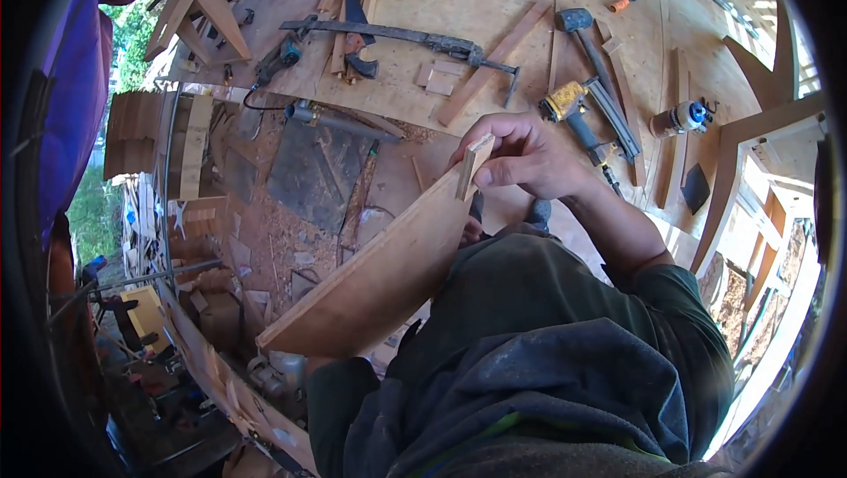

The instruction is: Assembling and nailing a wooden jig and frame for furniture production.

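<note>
A flat wooden board [379, 257] is held up at a slant in front of my body, its long edge running from lower left to upper right. My right hand [529, 160] pinches a small wood strip [475, 165] between thumb and fingers, against the board's upper right end. Most of my left arm is hidden behind the board. Only a few curled fingers of my left hand [472, 232] show, at the board's edge close to my shirt; they appear to grip it.
Across the workbench [494, 37] lie a bar clamp [397, 34], a handsaw [357, 37], a nail gun [582, 116], a hammer [587, 33], a spray can [678, 118] and wood strips. Sawdust and offcuts cover the floor [291, 222]. A wooden frame [732, 169] stands at right.
</note>
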Demonstrator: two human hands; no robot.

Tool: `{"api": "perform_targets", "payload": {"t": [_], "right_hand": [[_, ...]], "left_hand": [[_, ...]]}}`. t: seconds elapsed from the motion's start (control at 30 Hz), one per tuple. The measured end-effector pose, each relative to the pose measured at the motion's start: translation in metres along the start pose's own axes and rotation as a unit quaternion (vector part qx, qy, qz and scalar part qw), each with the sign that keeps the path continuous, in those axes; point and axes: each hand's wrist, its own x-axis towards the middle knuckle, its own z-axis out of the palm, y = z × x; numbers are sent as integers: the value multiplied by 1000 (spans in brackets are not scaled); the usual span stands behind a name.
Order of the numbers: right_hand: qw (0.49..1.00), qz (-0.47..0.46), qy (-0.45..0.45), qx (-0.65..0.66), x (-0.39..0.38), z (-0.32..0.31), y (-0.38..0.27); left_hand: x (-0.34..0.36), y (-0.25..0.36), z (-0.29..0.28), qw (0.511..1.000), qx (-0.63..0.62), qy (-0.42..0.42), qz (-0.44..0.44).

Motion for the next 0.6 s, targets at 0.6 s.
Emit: {"api": "perform_targets", "payload": {"t": [0.6], "right_hand": [[944, 42, 314, 90, 185, -72, 113]], "left_hand": [[-45, 361, -155, 512, 650, 562, 6]]}}
